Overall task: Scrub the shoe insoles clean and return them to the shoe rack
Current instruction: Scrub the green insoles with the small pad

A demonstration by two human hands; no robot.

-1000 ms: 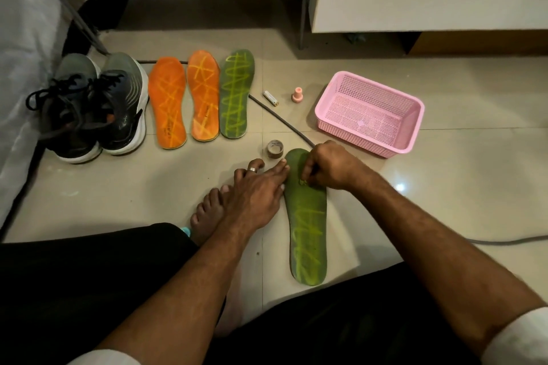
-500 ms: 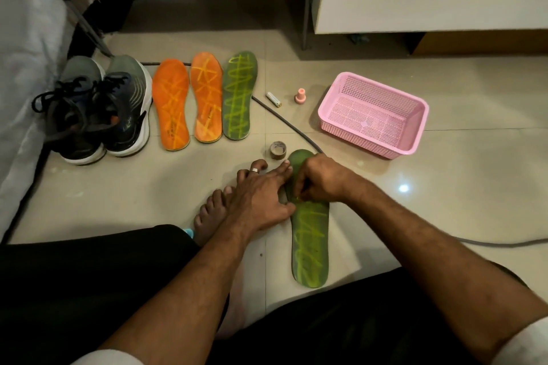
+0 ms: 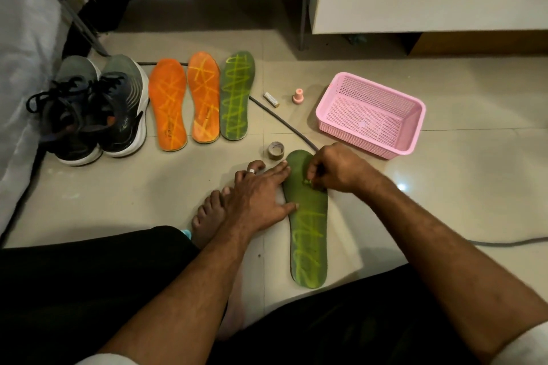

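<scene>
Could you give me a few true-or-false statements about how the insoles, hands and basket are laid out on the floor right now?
1. Three insoles lie in a row beside the shoes. True.
2. The pink basket holds an orange insole. False: it is empty.
3. The left hand lies flat with its fingers touching the near green insole. True.
4. The right hand rests in the basket. False: it pinches something small against the near green insole.
5. The tape roll sits inside a shoe. False: it is on the floor by the insole's toe end.
</scene>
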